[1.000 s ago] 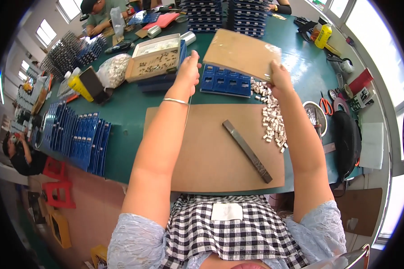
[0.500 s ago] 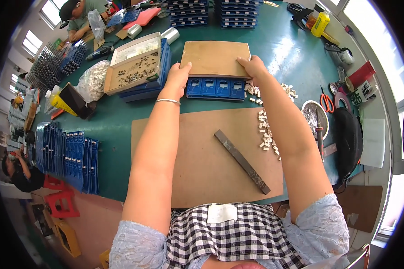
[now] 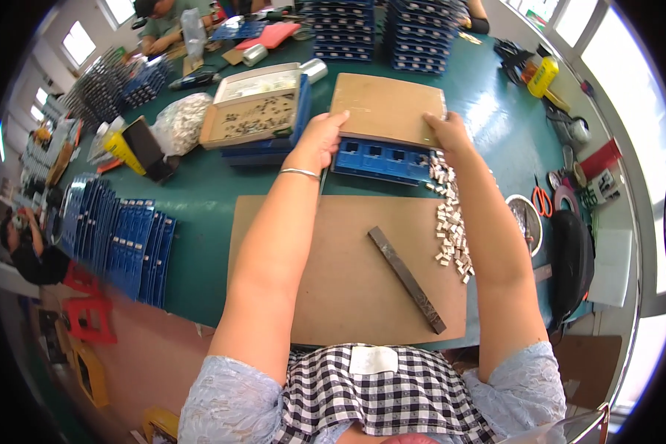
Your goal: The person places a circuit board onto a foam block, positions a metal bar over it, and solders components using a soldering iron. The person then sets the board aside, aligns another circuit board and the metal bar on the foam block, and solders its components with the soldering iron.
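Observation:
A flat brown board (image 3: pixel 388 107) is gripped at its two sides, my left hand (image 3: pixel 323 138) closed on its near left corner and my right hand (image 3: pixel 448 132) on its right edge. Both thumbs lie on top; the other fingers are partly hidden. Just below its near edge shows a blue circuit board panel (image 3: pixel 381 161) with dark square openings; the rest of it is hidden by the board. Small white connectors (image 3: pixel 451 229) lie scattered by my right forearm. A dark bar (image 3: pixel 407 280) lies slantwise on the brown mat (image 3: pixel 333 274) between my forearms.
Left of my hands, a cardboard box (image 3: pixel 251 115) of small parts sits on blue panels. Blue panels (image 3: pixel 126 244) stand in rows at the left edge. Tall blue stacks (image 3: pixel 422 37) rise at the back. Orange scissors (image 3: pixel 542 201) and a black case (image 3: pixel 572 251) lie right. Another person (image 3: pixel 163 29) works far left.
The view has shifted, so most of the table sits farther right in the picture. Both hands still hold the brown board. The blue panel's visible strip now shows dark openings, and more white connectors are visible.

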A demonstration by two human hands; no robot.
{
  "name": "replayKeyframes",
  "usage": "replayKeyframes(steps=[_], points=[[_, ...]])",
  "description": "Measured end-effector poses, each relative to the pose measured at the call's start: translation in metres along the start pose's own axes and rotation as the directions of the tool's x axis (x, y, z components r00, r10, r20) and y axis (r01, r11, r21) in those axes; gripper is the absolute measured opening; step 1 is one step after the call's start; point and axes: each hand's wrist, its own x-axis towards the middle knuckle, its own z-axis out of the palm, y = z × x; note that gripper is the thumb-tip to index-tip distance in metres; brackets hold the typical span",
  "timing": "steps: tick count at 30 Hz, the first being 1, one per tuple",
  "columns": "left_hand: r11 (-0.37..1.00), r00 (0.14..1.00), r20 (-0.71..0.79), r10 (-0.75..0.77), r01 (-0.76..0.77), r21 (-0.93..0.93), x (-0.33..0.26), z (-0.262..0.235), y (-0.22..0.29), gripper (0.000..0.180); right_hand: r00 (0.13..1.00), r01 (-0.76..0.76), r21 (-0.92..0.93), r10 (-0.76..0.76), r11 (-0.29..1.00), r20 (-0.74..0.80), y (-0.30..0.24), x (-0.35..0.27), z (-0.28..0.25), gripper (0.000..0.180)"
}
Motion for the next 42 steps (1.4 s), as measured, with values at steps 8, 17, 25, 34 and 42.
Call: replayKeyframes(steps=[8,17,25,34,42], points=[[0.907,0.959,0.246,0.138,-0.023,-0.420,-0.091,0.005,0.010,0.035,0.989,0.052,0.184,-0.076,0.982,0.126,-0.052,-0.081,-0.046,0.047],[0.535,0.849,-0.067,0.524,-0.389,-0.750,-0.223,-0.009,-0.071,0.052,0.910,-0.054,0.319,-0.085,0.946,0.405,-0.025,-0.215,0.036,0.045],[0.589,0.913,-0.127,0.387,-0.351,-0.728,-0.284,-0.055,-0.123,0.057,0.853,-0.205,0.104,0.126,0.973,0.507,0.004,-0.265,0.088,0.054],[0.488,0.832,-0.073,0.550,-0.391,-0.780,-0.291,-0.064,-0.123,0.059,0.879,-0.097,-0.054,0.111,0.994,0.463,-0.021,-0.294,0.100,0.058],[0.413,0.733,-0.013,0.680,-0.398,-0.819,-0.293,-0.068,-0.114,0.061,0.450,0.885,-0.429,-0.580,0.184,0.680,-0.048,-0.333,0.149,0.052]])
